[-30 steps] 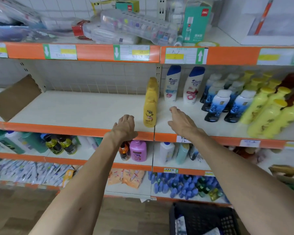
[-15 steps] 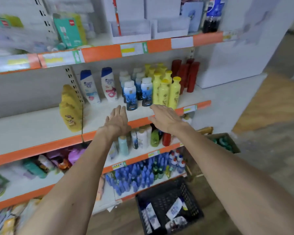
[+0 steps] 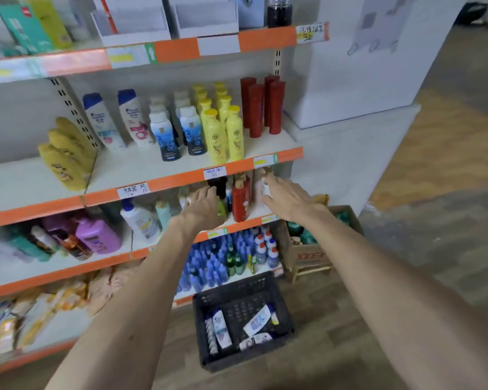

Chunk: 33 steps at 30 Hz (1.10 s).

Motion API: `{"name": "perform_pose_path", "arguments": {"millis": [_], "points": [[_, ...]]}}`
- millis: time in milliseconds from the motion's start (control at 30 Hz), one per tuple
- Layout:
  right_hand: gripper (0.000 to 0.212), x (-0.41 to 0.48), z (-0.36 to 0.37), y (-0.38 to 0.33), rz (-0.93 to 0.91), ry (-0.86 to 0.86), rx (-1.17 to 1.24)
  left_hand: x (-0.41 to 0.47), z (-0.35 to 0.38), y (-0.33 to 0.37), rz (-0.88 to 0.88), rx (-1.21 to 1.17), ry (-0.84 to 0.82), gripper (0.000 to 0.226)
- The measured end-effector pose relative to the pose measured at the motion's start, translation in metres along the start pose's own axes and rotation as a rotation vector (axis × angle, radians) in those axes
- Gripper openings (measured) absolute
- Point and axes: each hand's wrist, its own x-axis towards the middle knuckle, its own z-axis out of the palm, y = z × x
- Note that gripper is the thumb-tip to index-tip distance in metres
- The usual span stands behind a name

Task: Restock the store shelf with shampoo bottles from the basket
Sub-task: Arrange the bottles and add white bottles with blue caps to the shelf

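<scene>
A black plastic basket [image 3: 279, 302] stands on the floor below the shelving, with several white shampoo bottles [image 3: 258, 322] lying inside. On the middle shelf [image 3: 158, 170] stand two white shampoo bottles with blue caps [image 3: 130, 119], beside white-and-blue bottles, yellow bottles and red ones. My left hand [image 3: 202, 209] and my right hand [image 3: 285, 199] are both stretched out with relaxed fingers and hold nothing. They hover in front of the lower shelf, well above the basket.
A cardboard box [image 3: 310, 254] with green bottles sits on the floor right of the shelving. Yellow bottles [image 3: 65, 159] lean at the left of the middle shelf. Small blue bottles [image 3: 209, 263] fill the shelf just behind the basket. A white cabinet [image 3: 364, 66] stands to the right.
The view has swung right and down. Both hands have dropped from the middle shelf's edge to the shelf below it, and the basket shows fully.
</scene>
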Motion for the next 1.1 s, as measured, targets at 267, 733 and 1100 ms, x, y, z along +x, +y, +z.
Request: {"name": "perform_pose_path", "arguments": {"millis": [267, 733, 1100], "points": [[0.040, 0.027, 0.038, -0.012, -0.070, -0.079, 0.033, 0.010, 0.011, -0.028, -0.103, -0.020, -0.038, 0.085], [0.033, 0.092, 0.048, 0.001, -0.043, -0.123, 0.028, 0.092, 0.006, -0.026, -0.043, -0.141, -0.065, 0.073], [0.036, 0.084, 0.248, 0.040, -0.019, -0.349, 0.119, 0.120, 0.189, -0.057, -0.096, -0.249, -0.333, 0.073]]}}
